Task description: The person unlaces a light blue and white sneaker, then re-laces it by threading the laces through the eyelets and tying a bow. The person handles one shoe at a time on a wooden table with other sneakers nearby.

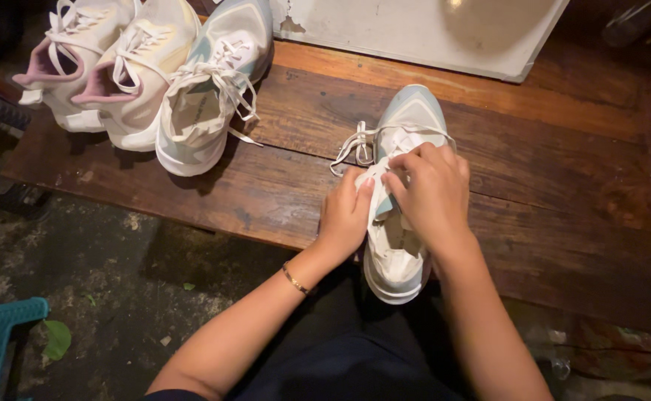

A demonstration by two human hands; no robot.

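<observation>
White-and-pale-blue sneaker [403,252] sits at bench [548,193] front edge, left hand [346,215] and right hand [433,189] both pinching its tongue/laces; looks light, soft upper, limp laces—better held by the sole.

Both forearms are bare from the elbows down, with no sleeves reaching into view. The left hand [345,215] has a thin gold-coloured bracelet [294,280] on its wrist, a slim chain or band (too small to tell which). The right hand [431,189] shows no ring, watch or band on its wrist or on the fingers that can be seen. The fingernails are short and unpainted. Below the arms lies dark clothing [340,356], black or navy, smooth and plain.
</observation>
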